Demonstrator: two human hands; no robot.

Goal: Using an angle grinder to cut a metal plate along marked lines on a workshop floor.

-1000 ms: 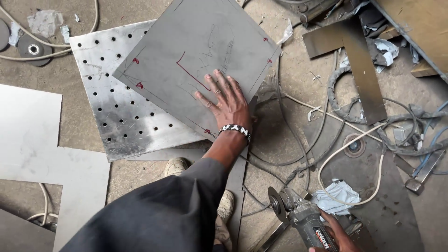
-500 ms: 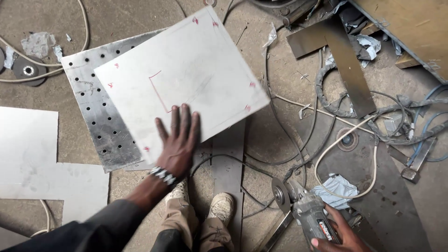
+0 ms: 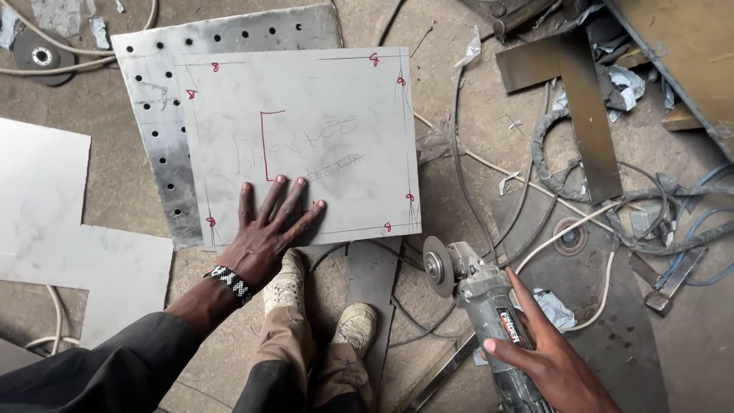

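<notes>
Dusty concrete floor: left hand (image 3: 264,233) lies spread flat on scratched square sheet (image 3: 302,145); right hand (image 3: 554,359) is wrapped round grey grinder (image 3: 482,302).

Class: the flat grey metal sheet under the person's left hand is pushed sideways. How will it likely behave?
The metal sheet would probably slide easily, since it lies flat on a smooth perforated plate. It looks thin yet stiff, so probably no flopping. The left hand pressing its edge likely steadies it.

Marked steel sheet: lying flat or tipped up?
Flat. The marked sheet lies face-up on the perforated plate, left hand spread on its near edge; no edge looks raised.
</notes>
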